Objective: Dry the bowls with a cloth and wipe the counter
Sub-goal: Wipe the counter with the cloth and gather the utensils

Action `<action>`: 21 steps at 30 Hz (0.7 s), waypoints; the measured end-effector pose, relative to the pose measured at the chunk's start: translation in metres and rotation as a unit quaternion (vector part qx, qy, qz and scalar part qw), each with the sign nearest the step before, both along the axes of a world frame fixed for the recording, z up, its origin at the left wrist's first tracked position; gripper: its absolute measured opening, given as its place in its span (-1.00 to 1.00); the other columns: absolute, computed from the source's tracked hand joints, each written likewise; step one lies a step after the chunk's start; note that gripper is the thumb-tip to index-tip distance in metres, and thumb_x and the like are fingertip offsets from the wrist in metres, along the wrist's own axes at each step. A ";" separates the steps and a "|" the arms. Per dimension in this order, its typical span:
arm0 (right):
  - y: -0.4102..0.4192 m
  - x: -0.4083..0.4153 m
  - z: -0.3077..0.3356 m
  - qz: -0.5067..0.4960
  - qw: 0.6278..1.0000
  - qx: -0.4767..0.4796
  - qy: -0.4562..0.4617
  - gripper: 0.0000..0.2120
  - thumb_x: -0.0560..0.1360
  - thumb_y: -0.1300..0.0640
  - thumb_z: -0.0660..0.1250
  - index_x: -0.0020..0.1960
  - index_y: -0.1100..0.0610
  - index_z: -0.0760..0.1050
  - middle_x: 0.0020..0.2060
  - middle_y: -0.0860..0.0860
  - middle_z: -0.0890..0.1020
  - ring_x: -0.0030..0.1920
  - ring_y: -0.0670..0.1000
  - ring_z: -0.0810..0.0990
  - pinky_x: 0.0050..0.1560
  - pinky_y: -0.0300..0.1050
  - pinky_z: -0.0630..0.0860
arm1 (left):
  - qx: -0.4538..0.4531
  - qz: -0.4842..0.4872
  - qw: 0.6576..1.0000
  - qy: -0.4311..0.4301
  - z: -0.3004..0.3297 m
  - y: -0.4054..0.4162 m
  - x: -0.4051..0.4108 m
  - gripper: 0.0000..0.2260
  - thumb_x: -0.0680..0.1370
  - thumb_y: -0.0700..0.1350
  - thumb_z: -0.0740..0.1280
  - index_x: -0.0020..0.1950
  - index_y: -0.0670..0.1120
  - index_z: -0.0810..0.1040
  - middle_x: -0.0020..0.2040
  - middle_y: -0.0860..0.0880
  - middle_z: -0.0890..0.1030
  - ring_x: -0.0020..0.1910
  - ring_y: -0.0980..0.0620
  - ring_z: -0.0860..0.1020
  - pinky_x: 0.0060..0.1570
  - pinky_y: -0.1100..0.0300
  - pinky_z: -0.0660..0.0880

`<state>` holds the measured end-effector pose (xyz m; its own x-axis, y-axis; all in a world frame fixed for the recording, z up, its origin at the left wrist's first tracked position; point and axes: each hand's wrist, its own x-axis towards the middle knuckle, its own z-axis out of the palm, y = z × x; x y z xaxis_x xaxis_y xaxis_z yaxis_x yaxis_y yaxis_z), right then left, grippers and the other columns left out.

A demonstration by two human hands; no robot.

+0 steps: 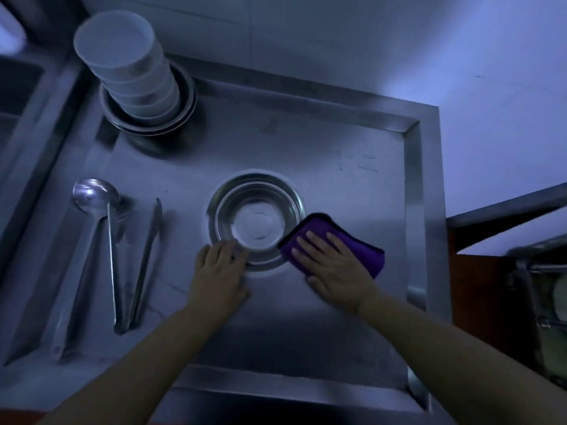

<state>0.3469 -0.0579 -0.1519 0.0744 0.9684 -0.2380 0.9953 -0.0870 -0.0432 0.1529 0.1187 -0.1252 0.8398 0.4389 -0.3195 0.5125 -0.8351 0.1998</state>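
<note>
A brushed stainless-steel counter with a raised rim carries everything. At its centre sits a round steel bowl, with a folded purple cloth touching its rim at four o'clock. At ten o'clock stands a leaning stack of white bowls nested in shallow steel dishes; at nine o'clock lie a long steel ladle and steel tongs, side by side.

My right hand presses a purple cloth flat on the steel counter; my left hand touches a metal bowl's rim. White bowls stand stacked behind.
</note>
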 end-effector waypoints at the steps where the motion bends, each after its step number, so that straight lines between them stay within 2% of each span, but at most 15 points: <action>1: 0.009 0.013 -0.002 -0.020 1.000 -0.003 -0.001 -0.47 0.57 -0.07 -0.03 0.50 0.07 0.20 0.48 0.04 0.26 0.50 0.10 0.15 0.44 0.12 0.04 | -0.001 -0.003 1.000 0.013 -0.002 -0.001 0.003 -0.30 0.21 0.01 0.52 0.33 -0.09 0.47 0.31 -0.19 0.45 0.30 -0.21 0.40 0.30 -0.12 0.26; 4: 0.036 0.057 -0.006 -0.036 0.999 -0.007 -0.014 -0.44 0.58 -0.09 -0.14 0.53 0.09 -0.02 0.52 0.04 0.11 0.53 0.06 -0.02 0.49 0.08 -0.11 | 0.015 0.014 0.998 0.065 -0.010 0.000 0.009 -0.21 0.37 0.15 0.38 0.51 0.04 0.11 0.51 -0.09 0.10 0.49 -0.11 0.03 0.44 -0.09 -0.06; 7: 0.065 0.102 -0.008 -0.075 0.997 0.021 -0.012 -0.41 0.57 -0.10 -0.16 0.52 0.13 -0.14 0.54 0.07 0.01 0.54 0.04 -0.09 0.51 -0.01 -0.19 | 0.009 0.052 0.993 0.102 -0.013 0.004 0.017 -0.14 0.36 0.17 0.37 0.53 0.01 0.01 0.53 -0.12 -0.02 0.51 -0.15 -0.11 0.43 -0.15 -0.14; 9: 0.080 0.123 -0.006 -0.137 0.989 0.053 0.010 -0.38 0.58 -0.09 -0.04 0.54 0.16 -0.05 0.54 0.12 -0.03 0.54 0.08 -0.09 0.52 0.00 -0.16 | 0.021 0.049 0.990 0.129 -0.014 0.007 0.023 -0.11 0.34 0.18 0.37 0.54 0.02 -0.02 0.54 -0.16 -0.10 0.51 -0.18 -0.16 0.43 -0.20 -0.17; 11: 0.085 0.130 -0.004 -0.196 0.978 0.078 0.012 -0.43 0.57 -0.09 0.02 0.51 0.15 0.17 0.53 0.17 0.03 0.53 0.19 -0.03 0.50 0.12 -0.11 | 0.031 0.022 0.988 0.151 -0.013 0.011 0.030 -0.08 0.31 0.20 0.39 0.53 0.03 -0.03 0.54 -0.16 -0.15 0.51 -0.18 -0.20 0.40 -0.23 -0.24; 13: 0.080 0.121 -0.004 -0.242 0.967 0.079 -0.024 -0.44 0.56 -0.12 -0.05 0.46 0.10 0.30 0.50 0.18 0.17 0.49 0.27 0.08 0.45 0.28 -0.07 | 0.025 -0.018 0.990 0.138 -0.008 0.012 0.036 -0.05 0.22 0.20 0.46 0.52 0.01 0.13 0.54 -0.20 -0.03 0.52 -0.22 -0.10 0.39 -0.28 -0.22; 15: 0.069 0.100 -0.006 -0.291 0.954 0.062 -0.038 -0.43 0.55 -0.14 -0.11 0.47 0.04 0.27 0.50 0.15 0.20 0.48 0.29 0.11 0.42 0.34 -0.05 | 0.025 -0.052 0.988 0.141 0.004 0.014 0.040 -0.02 -0.07 0.19 0.56 0.33 -0.07 0.49 0.40 -0.27 0.36 0.40 -0.31 0.29 0.31 -0.40 0.17; 16: 0.064 0.086 -0.008 -0.306 0.950 0.054 -0.036 -0.43 0.55 -0.13 -0.11 0.48 0.03 0.25 0.50 0.15 0.20 0.48 0.30 0.11 0.42 0.35 -0.01 | 0.031 -0.064 0.990 0.122 0.005 0.015 0.039 -0.03 -0.19 0.17 0.57 0.21 -0.10 0.58 0.30 -0.27 0.49 0.31 -0.31 0.42 0.20 -0.40 0.32; 17: 0.062 0.071 -0.010 -0.310 0.949 0.047 -0.031 -0.44 0.55 -0.13 -0.10 0.49 0.02 0.25 0.50 0.15 0.21 0.48 0.30 0.12 0.41 0.36 0.03 | 0.034 -0.065 0.991 0.110 0.006 0.016 0.040 -0.03 -0.24 0.15 0.57 0.16 -0.11 0.62 0.24 -0.26 0.54 0.26 -0.30 0.47 0.13 -0.40 0.38; 19: 0.069 0.048 -0.011 -0.291 0.956 0.035 -0.017 -0.46 0.55 -0.12 -0.06 0.48 0.00 0.25 0.49 0.13 0.23 0.47 0.29 0.14 0.39 0.36 0.09 | 0.025 -0.059 0.991 0.120 0.006 0.019 0.042 -0.04 -0.24 0.14 0.56 0.16 -0.12 0.62 0.25 -0.27 0.53 0.27 -0.31 0.46 0.13 -0.41 0.37; 20: 0.080 0.043 -0.011 -0.273 0.961 0.035 -0.009 -0.47 0.55 -0.12 -0.05 0.47 -0.02 0.27 0.49 0.12 0.23 0.47 0.28 0.15 0.38 0.35 0.10 | 0.015 -0.056 0.987 0.149 0.007 0.020 0.045 -0.03 -0.14 0.15 0.57 0.25 -0.11 0.56 0.34 -0.27 0.44 0.35 -0.32 0.36 0.23 -0.42 0.27; 21: 0.095 0.041 -0.011 -0.251 0.967 0.038 0.001 -0.48 0.55 -0.12 -0.05 0.47 -0.03 0.28 0.49 0.11 0.23 0.48 0.28 0.15 0.38 0.35 0.11 | 0.009 -0.056 0.984 0.167 0.007 0.019 0.046 -0.03 -0.01 0.15 0.55 0.37 -0.10 0.44 0.45 -0.26 0.30 0.44 -0.31 0.21 0.33 -0.41 0.07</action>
<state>0.3883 0.0372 -0.1631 0.5402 0.8247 -0.1674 0.8279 -0.5565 -0.0701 0.1993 0.1377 -0.1184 0.7322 0.3584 -0.5792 0.4523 -0.8917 0.0200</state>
